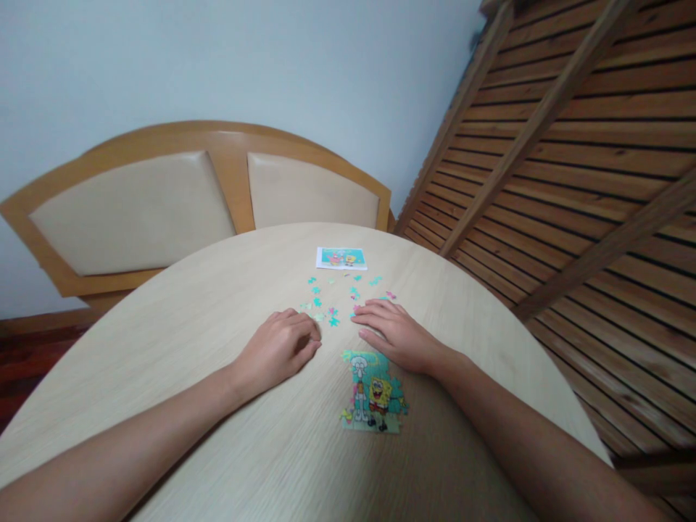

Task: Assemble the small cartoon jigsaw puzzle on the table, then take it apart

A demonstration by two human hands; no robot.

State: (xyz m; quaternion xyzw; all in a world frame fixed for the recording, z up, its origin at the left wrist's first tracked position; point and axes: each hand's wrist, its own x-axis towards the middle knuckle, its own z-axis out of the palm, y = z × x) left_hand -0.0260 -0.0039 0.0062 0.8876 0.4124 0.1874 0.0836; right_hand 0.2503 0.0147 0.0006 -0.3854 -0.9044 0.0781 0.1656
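A partly assembled cartoon jigsaw puzzle [374, 393] lies on the round wooden table [217, 304] close to me. Several loose turquoise and pink puzzle pieces [333, 299] are scattered just beyond my hands. My left hand [280, 346] rests on the table with fingers curled under, left of the loose pieces; whether it holds a piece is hidden. My right hand [392, 333] lies flat with fingers stretched toward the left, fingertips beside a pink piece, just above the assembled part. A small reference picture card [341, 258] sits farther back.
A wooden bench back with two beige padded panels [163, 210] stands behind the table against a pale wall. A slatted wooden frame [570, 167] leans at the right. The table edge curves away at the right and left.
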